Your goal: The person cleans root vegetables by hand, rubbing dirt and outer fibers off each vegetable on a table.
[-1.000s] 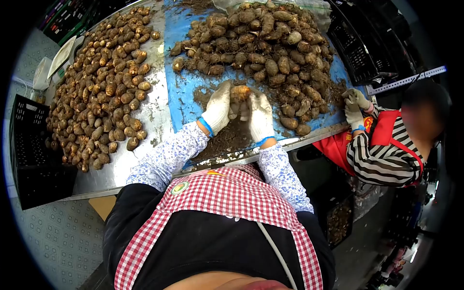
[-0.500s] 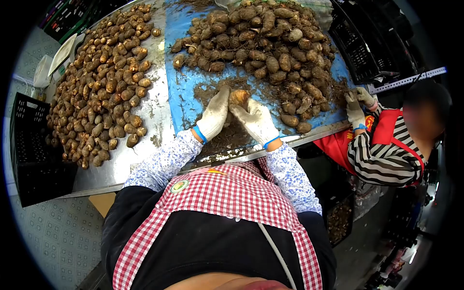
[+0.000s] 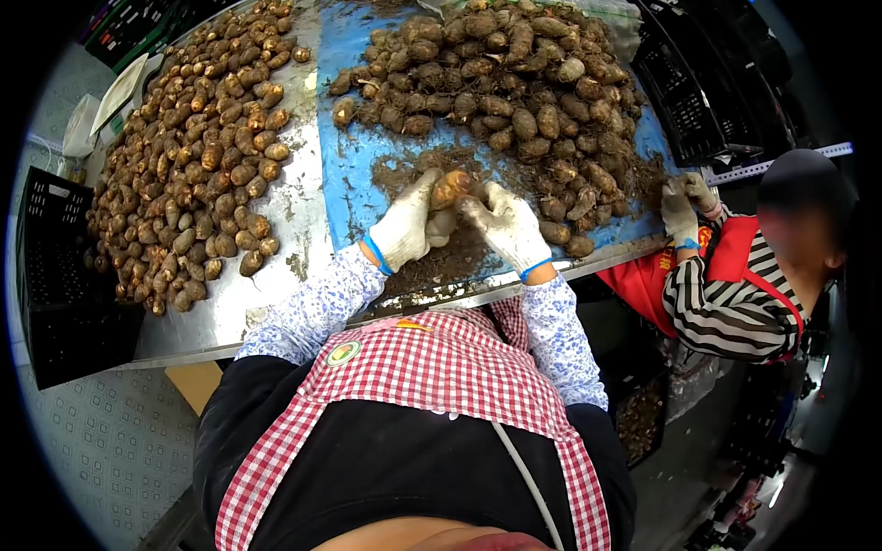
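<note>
In the head view, a brown taro corm [image 3: 450,189] with an orange-tan end is held over the dirt on the blue sheet. My left hand [image 3: 409,223], in a soiled white glove, wraps its fingers around the corm from the left. Close against the corm's right side is my right hand [image 3: 508,228], gloved too, with fingers curled and thumb drawn in. Whatever sits between those right fingertips is too small to make out. Beyond both hands rises a heap of dirty, rooty taro corms [image 3: 496,92].
Cleaner taro corms [image 3: 197,174] cover the metal table [image 3: 299,174] at left. Loose soil and root fibres lie on the blue sheet [image 3: 344,197]. Black crates [image 3: 64,275] stand at left and more black crates [image 3: 684,92] at right. A co-worker's gloved hands [image 3: 682,216] are at the table's right edge.
The taro corm has turned and now rests in my left hand, whose fingers show curled beneath it. My right hand has shifted slightly right, its fingers more bent.
</note>
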### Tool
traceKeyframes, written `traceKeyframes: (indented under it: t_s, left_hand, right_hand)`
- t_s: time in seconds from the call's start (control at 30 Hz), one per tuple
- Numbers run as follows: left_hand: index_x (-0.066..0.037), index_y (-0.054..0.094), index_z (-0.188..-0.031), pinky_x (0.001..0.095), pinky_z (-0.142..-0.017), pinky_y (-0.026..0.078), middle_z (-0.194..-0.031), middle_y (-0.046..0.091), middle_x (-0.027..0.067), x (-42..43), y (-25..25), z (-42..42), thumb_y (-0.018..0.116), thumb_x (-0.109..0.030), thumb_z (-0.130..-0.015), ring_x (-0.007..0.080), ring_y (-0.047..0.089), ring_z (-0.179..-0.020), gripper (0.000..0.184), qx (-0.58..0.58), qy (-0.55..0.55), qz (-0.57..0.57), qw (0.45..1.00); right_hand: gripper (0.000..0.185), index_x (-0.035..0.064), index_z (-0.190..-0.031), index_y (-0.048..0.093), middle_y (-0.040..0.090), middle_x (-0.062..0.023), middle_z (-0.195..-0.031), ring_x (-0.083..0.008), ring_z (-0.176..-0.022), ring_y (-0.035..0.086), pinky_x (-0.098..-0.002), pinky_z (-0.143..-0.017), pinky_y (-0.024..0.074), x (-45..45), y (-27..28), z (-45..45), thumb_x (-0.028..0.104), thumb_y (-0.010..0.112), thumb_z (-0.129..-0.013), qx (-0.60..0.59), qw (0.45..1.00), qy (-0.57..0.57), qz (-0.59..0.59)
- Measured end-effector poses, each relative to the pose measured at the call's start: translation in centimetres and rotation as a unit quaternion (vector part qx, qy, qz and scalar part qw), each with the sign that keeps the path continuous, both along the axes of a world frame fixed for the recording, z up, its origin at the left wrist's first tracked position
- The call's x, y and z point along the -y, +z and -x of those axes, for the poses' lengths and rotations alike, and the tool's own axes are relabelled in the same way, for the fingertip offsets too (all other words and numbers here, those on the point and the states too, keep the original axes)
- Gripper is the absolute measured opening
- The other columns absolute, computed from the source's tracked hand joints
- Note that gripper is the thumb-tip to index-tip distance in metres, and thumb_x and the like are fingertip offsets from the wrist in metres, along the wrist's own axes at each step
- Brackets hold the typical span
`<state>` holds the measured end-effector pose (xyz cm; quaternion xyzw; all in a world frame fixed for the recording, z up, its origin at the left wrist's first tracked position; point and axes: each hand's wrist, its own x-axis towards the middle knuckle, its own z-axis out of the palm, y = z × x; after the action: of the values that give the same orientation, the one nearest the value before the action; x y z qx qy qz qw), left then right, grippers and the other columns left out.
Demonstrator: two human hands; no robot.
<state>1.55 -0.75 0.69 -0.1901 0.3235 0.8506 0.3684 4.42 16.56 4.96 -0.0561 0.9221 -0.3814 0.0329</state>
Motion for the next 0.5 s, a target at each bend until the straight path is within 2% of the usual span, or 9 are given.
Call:
traceKeyframes:
  t_s: [0.07,0.1,0.2,0.23,0.27,0.33,0.37,0.47,0.5]
  left_hand:
    - [-0.010,0.059,-0.108,0.0251,-0.033,0.029,-0.068,0.057,0.0027,-0.9,-0.3,-0.6,0.045,-0.048,-0.099,0.0102,0.046,-0.043,0.041,-0.082,0.028,0.064,0.994]
    - [-0.011,0.059,-0.108,0.0240,-0.035,0.031,-0.073,0.060,0.0036,-0.9,-0.3,-0.6,0.046,-0.047,-0.099,0.0102,0.048,-0.048,0.040,-0.074,0.044,0.095,0.992]
    - [-0.010,0.059,-0.106,0.0245,-0.030,0.023,-0.073,0.060,0.0038,-0.2,1.0,-0.3,0.043,-0.047,-0.101,0.0119,0.040,-0.038,0.041,0.021,0.028,0.064,0.997]
    - [-0.010,0.059,-0.106,0.0244,-0.030,0.025,-0.072,0.060,0.0035,-0.1,1.6,-0.4,0.042,-0.046,-0.101,0.0119,0.039,-0.037,0.040,0.047,0.025,0.056,0.997]
    - [-0.010,0.058,-0.106,0.0242,-0.030,0.026,-0.071,0.059,0.0032,-0.2,2.4,-0.4,0.042,-0.045,-0.101,0.0119,0.039,-0.037,0.039,0.073,0.023,0.046,0.996]
    - [-0.010,0.057,-0.107,0.0240,-0.030,0.029,-0.070,0.059,0.0032,-0.4,2.7,-0.1,0.042,-0.044,-0.101,0.0119,0.040,-0.036,0.038,0.092,0.022,0.032,0.995]
    - [-0.009,0.057,-0.107,0.0240,-0.030,0.030,-0.070,0.059,0.0035,-0.5,2.4,-0.1,0.042,-0.043,-0.101,0.0120,0.041,-0.036,0.037,0.088,0.021,0.030,0.995]
    - [-0.009,0.056,-0.111,0.0238,-0.030,0.032,-0.073,0.060,0.0065,-0.4,0.5,-0.4,0.044,-0.042,-0.100,0.0117,0.043,-0.037,0.037,0.028,-0.030,0.036,0.998]
    - [-0.009,0.056,-0.113,0.0238,-0.030,0.032,-0.075,0.061,0.0078,-0.3,-0.1,-0.5,0.045,-0.042,-0.100,0.0116,0.044,-0.038,0.037,-0.003,-0.058,0.039,0.998]
  right_hand:
    - [0.036,0.0011,-0.094,0.063,0.067,-0.0226,-0.083,-0.0378,-0.077,0.066,-0.0436,-0.066,0.0509,0.9,1.1,-0.1,0.038,0.063,-0.092,-0.021,0.995,-0.010,-0.101]
    - [0.038,0.0008,-0.092,0.063,0.064,-0.0232,-0.078,-0.0405,-0.073,0.063,-0.0450,-0.065,0.0496,1.1,1.1,0.1,0.039,0.063,-0.092,0.002,0.995,-0.016,-0.095]
    - [0.032,0.0016,-0.089,0.064,0.064,-0.0210,-0.073,-0.0393,-0.069,0.062,-0.0443,-0.064,0.0508,0.0,0.4,0.5,0.033,0.065,-0.091,-0.046,0.997,0.058,-0.033]
    - [0.020,0.0052,-0.086,0.065,0.065,-0.0172,-0.072,-0.0370,-0.069,0.063,-0.0429,-0.067,0.0527,-0.5,0.0,1.3,0.025,0.065,-0.089,0.023,0.991,-0.004,-0.135]
    - [0.016,0.0039,-0.096,0.064,0.068,-0.0168,-0.088,-0.0344,-0.081,0.066,-0.0402,-0.070,0.0538,-1.5,-0.8,1.3,0.019,0.062,-0.091,-0.071,0.978,0.002,-0.195]
    - [0.021,0.0090,-0.107,0.066,0.070,-0.0160,-0.097,-0.0309,-0.089,0.068,-0.0386,-0.079,0.0543,-2.1,-1.1,0.9,0.012,0.062,-0.086,-0.158,0.981,-0.039,-0.108]
    - [0.042,0.0089,-0.126,0.057,0.064,-0.0187,-0.117,-0.0298,-0.105,0.065,-0.0375,-0.085,0.0542,-2.4,-0.4,0.6,0.007,0.062,-0.084,-0.131,0.990,0.001,-0.046]
    - [0.056,0.0105,-0.136,0.049,0.056,-0.0174,-0.132,-0.0326,-0.116,0.058,-0.0390,-0.093,0.0522,-1.3,1.4,0.3,0.003,0.062,-0.082,-0.188,0.977,0.099,0.010]
    - [0.063,0.0102,-0.141,0.044,0.049,-0.0156,-0.140,-0.0337,-0.124,0.052,-0.0397,-0.100,0.0487,-1.4,1.4,0.3,0.002,0.062,-0.081,-0.093,0.985,0.143,-0.002]
